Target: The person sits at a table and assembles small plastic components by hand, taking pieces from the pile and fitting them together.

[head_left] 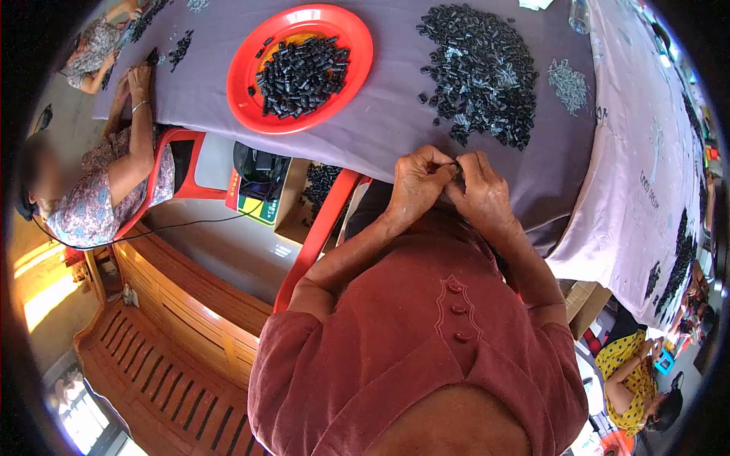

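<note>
At the near edge of the cloth-covered table (pixel 380 137), my left hand (pixel 418 182) and my right hand (pixel 480 188) meet, fingertips pinched together. Between them shows a small dark piece (pixel 458 170), mostly hidden by the fingers; which hand bears it is hard to tell. Just beyond my hands lies a wide pile of small black parts (pixel 487 83) with some silvery bits among them. To its right is a smaller pile of grey metal pieces (pixel 568 86). A red plate (pixel 239 83) on the left holds a heap of black cylindrical parts (pixel 304 76).
A co-worker (pixel 99 182) sits at the table's left side, hands over small dark parts. Red chairs (pixel 315 239), an open cardboard box (pixel 295 205) and a wooden bench (pixel 175 365) stand below left. A person in yellow (pixel 625 380) is at lower right. A clear bottle (pixel 579 17) stands at the top.
</note>
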`<state>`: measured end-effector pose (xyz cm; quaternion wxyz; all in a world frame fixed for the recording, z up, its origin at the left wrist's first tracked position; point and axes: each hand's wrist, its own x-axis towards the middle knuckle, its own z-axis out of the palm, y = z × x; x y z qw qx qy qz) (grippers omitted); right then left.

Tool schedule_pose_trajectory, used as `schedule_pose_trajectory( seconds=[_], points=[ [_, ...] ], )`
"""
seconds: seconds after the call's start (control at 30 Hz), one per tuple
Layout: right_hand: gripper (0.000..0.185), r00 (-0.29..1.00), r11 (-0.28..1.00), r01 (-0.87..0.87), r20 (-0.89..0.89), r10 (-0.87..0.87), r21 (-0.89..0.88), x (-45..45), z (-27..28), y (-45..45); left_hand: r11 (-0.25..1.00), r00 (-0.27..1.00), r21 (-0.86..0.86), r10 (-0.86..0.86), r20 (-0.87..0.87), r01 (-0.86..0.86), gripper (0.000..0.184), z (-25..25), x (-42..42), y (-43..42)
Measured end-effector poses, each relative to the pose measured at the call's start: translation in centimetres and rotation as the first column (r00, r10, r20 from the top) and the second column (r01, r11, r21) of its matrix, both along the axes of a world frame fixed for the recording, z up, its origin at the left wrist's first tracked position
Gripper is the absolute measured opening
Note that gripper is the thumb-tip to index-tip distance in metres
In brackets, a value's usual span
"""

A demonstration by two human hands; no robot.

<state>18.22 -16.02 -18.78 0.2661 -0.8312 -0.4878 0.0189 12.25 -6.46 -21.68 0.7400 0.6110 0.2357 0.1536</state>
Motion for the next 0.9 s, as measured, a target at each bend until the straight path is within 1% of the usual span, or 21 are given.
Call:
schedule_pose_trajectory(
  seconds=[0.07,0.17,0.23,0.3,0.37,0.43,0.47,0.53,0.57,0.67,0.73,0.8,0.87,0.9],
  points=[
    [0.020,0.993,1.000,0.026,0.112,-0.028,0.016,-0.2,-0.5,0.1,1.000,1.000,0.031,0.004,0.015,-0.004,0.001,-0.1,0.1,0.1],
    [0.020,0.987,0.997,0.061,0.144,-0.068,0.055,-0.3,-1.1,0.4,1.000,1.000,0.007,0.002,0.025,-0.002,0.001,-0.1,0.2,0.4],
    [0.020,0.986,0.993,0.072,0.143,-0.085,0.088,-0.5,-1.1,0.6,0.992,0.999,0.113,-0.047,-0.027,0.049,0.004,-0.4,0.2,0.8],
    [0.020,0.985,0.989,0.083,0.142,-0.101,0.126,-0.6,-1.2,0.9,0.988,0.998,0.138,-0.061,-0.028,0.064,0.005,-0.4,0.3,1.1],
    [0.020,0.978,0.985,0.085,0.179,-0.111,0.148,-0.8,-1.4,1.0,0.984,0.996,0.159,-0.079,-0.033,0.083,0.006,-0.2,0.2,1.3],
    [0.020,0.982,0.983,0.076,0.160,-0.103,0.167,-0.7,-1.9,1.1,0.978,0.989,0.177,-0.086,-0.123,0.107,0.003,0.4,0.1,1.3],
    [0.020,0.986,0.981,0.064,0.139,-0.090,0.186,-0.6,-2.2,1.2,0.978,0.988,0.177,-0.087,-0.124,0.109,0.003,0.3,0.1,1.2],
    [0.019,0.986,0.975,0.059,0.142,-0.091,0.212,-0.5,-2.8,1.3,0.958,0.996,0.275,-0.065,-0.063,0.080,0.003,0.0,0.0,1.2],
    [0.019,0.985,0.969,0.055,0.146,-0.092,0.239,-0.5,-2.9,1.3,0.958,0.996,0.276,-0.067,-0.063,0.082,0.003,0.0,0.0,1.2],
    [0.020,0.984,0.969,0.074,0.143,-0.109,0.234,-0.6,-2.9,1.2,0.958,0.996,0.276,-0.063,-0.060,0.077,0.004,0.0,0.0,1.2],
    [0.021,0.983,0.967,0.067,0.148,-0.106,0.244,-0.6,-2.8,1.2,0.975,0.995,0.210,-0.050,-0.086,0.067,0.006,0.2,0.1,1.2],
    [0.023,0.982,0.964,0.063,0.155,-0.106,0.259,-0.4,-3.0,0.9,0.971,0.997,0.231,-0.048,-0.059,0.060,0.006,-0.3,0.2,1.2],
    [0.027,0.996,0.956,0.074,0.022,-0.084,0.285,-0.4,-3.2,0.6,0.967,0.998,0.247,-0.050,-0.032,0.056,0.005,-0.8,0.3,1.3],
    [0.027,0.996,0.956,0.075,0.022,-0.084,0.285,-0.5,-3.0,0.4,0.982,0.999,0.180,-0.052,-0.009,0.053,0.005,-1.0,0.2,1.3]
  ],
)
